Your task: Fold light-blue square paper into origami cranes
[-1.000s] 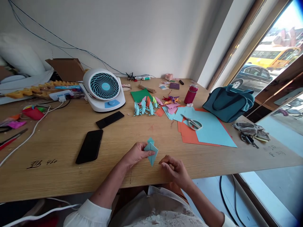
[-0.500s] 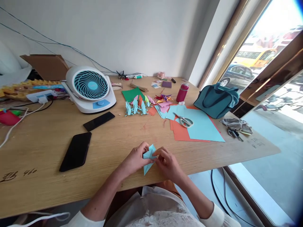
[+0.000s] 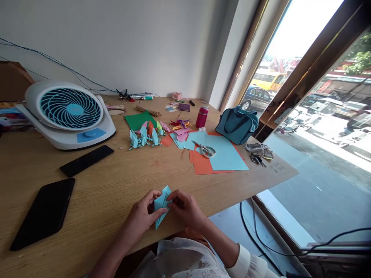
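Near the table's front edge, a small folded piece of light blue paper (image 3: 162,201) is held up between my two hands. My left hand (image 3: 144,211) grips its left side, the thumb lying across the front of the paper. Thumb and fingers of my right hand (image 3: 184,206) pinch the paper's right edge. A point of the folded paper sticks up above the fingers, and another hangs down below them.
Folded light blue paper figures (image 3: 143,136) stand mid-table beside a green sheet (image 3: 139,120). Scissors (image 3: 206,150) lie on blue and orange sheets (image 3: 228,154). A white fan (image 3: 69,112) and two black phones (image 3: 43,212) are left; a red bottle (image 3: 202,117) and teal bag (image 3: 238,124) are right.
The camera view has turned to the right, so the table and objects appear further left. Both hands still hold the blue paper, with the left thumb now further across its front.
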Demonstrator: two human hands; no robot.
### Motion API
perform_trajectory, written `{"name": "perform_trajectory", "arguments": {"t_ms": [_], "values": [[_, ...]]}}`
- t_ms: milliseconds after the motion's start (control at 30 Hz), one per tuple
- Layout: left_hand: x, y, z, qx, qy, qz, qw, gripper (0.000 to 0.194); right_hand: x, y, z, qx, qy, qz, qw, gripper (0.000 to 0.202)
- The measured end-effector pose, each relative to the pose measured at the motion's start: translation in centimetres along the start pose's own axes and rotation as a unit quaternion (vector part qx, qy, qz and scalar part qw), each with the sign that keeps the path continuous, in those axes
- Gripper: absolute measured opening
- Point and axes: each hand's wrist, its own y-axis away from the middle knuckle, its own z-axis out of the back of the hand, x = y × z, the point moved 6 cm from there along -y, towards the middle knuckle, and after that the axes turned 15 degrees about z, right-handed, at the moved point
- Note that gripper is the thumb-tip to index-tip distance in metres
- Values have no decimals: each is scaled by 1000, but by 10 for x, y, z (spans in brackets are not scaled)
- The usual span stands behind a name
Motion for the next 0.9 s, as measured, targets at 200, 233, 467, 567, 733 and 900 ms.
{"name": "perform_trajectory", "arguments": {"t_ms": [200, 233, 467, 567, 733, 900], "values": [[0, 13, 4, 22, 8, 0, 1000, 33, -4, -1, -2, 10, -6, -17, 1000, 13], [1, 14, 5, 16, 11, 0, 1000, 34, -3, -2, -2, 14, -4, -14, 1000, 14], [14, 8, 3, -4, 18, 9, 1000, 41, 8, -3, -5, 37, 0, 14, 999, 19], [20, 5, 4, -19, 31, 9, 999, 45, 7, -4, -5, 42, -1, 18, 999, 20], [19, 8, 5, -33, 20, 7, 999, 47, 6, -5, -5, 49, 2, 18, 999, 20], [11, 13, 5, -31, 25, -2, 999, 47, 6, -4, -5, 49, 2, 19, 999, 20]]}}
